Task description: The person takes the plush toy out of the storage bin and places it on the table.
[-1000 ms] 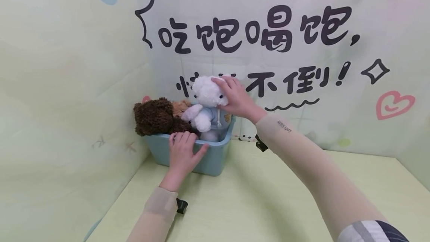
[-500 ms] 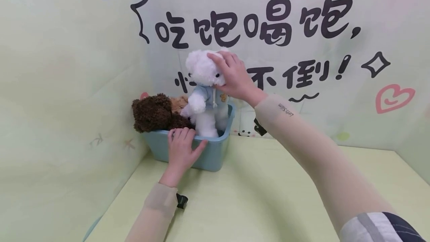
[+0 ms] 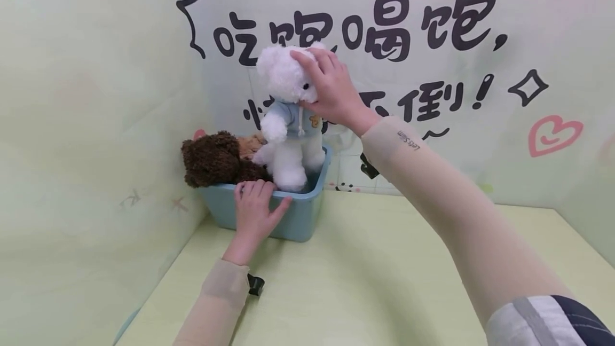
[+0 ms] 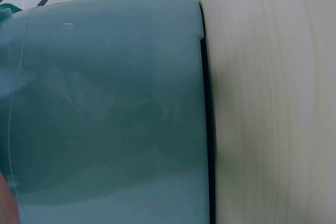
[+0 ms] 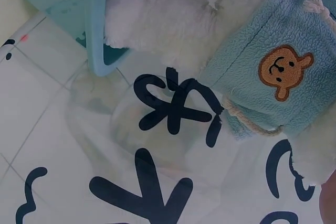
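My right hand [image 3: 333, 89] grips a white teddy bear [image 3: 283, 73] by the side of its head. The bear hangs upright, its feet at the mouth of a blue plastic bin [image 3: 307, 218]. It wears a light blue hoodie [image 5: 236, 72] with a brown bear patch [image 5: 285, 72], seen up close in the right wrist view. My left hand [image 3: 257, 215] holds the bin's front rim, fingers hooked over it and thumb against the outside. In the left wrist view the bin's smooth wall [image 4: 115, 103] fills most of the picture.
A dark brown curly plush [image 3: 211, 159] leans over the bin's left end, with a tan plush [image 3: 251, 146] behind it. The bin stands on a pale wooden table [image 3: 365, 282] in the back left corner. A printed cloth backdrop [image 3: 523, 186] rises behind.
My right hand has lifted the white teddy bear up from inside the bin, so its legs now show. My left hand stays on the rim. The view has shifted slightly.
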The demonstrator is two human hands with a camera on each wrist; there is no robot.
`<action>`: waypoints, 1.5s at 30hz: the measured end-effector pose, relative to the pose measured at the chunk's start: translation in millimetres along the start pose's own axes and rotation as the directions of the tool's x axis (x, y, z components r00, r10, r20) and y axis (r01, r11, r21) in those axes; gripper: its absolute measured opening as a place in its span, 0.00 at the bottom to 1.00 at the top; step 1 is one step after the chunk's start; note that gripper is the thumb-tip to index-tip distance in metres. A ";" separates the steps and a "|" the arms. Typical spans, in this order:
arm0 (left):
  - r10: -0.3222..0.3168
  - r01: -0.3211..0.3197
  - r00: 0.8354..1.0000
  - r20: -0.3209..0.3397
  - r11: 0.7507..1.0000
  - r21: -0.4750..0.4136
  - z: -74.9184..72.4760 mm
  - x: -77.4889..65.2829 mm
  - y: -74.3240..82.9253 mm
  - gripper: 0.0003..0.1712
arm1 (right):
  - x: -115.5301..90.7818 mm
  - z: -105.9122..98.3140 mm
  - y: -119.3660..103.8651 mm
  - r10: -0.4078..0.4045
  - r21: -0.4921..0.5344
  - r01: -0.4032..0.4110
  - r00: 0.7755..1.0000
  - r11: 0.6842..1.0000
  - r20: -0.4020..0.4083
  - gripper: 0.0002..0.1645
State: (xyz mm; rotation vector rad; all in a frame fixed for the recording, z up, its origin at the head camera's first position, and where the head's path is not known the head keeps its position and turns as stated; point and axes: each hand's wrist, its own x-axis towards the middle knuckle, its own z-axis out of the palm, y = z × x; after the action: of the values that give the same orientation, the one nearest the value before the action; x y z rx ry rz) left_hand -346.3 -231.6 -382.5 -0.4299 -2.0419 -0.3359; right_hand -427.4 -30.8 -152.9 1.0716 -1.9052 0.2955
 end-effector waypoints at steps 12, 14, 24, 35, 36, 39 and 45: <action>-0.004 0.004 1.000 -0.004 1.000 -0.020 0.4 4.0 2.3 0.29 | 13.7 -28.1 5.3 -0.013 -0.056 0.009 0.998 0.998 -0.055 0.44; -0.003 0.003 1.000 -0.009 1.000 -0.016 0.5 4.4 1.9 0.29 | 13.9 -32.0 6.2 -0.004 -0.067 0.001 0.999 0.998 -0.045 0.44; -0.003 0.003 1.000 0.023 1.000 0.006 -0.8 5.4 3.2 0.28 | 6.5 -52.5 20.2 0.057 -0.115 -0.058 0.998 0.992 -0.015 0.45; -0.013 0.012 0.999 0.051 1.000 0.015 -0.2 2.4 3.5 0.28 | -13.5 -73.6 41.5 0.130 -0.179 -0.120 0.990 0.976 0.047 0.46; -0.014 0.013 0.998 0.055 1.000 0.016 0.0 2.2 3.3 0.28 | -16.1 -75.2 43.9 0.135 -0.186 -0.124 0.990 0.975 0.050 0.46; -0.016 0.015 0.998 0.062 1.000 0.019 0.7 1.4 2.1 0.27 | -24.4 -79.9 51.1 0.155 -0.207 -0.138 0.986 0.968 0.067 0.46; -0.014 0.014 0.999 0.052 1.000 0.009 -0.3 0.2 -0.2 0.27 | -40.1 -89.0 65.1 0.195 -0.249 -0.166 0.976 0.954 0.094 0.45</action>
State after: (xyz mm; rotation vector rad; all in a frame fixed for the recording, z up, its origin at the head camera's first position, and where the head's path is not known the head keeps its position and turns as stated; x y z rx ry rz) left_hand -346.2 -231.9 -382.2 -0.4232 -2.0967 -0.3274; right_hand -416.5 81.6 -121.2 0.7692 -2.0889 0.1006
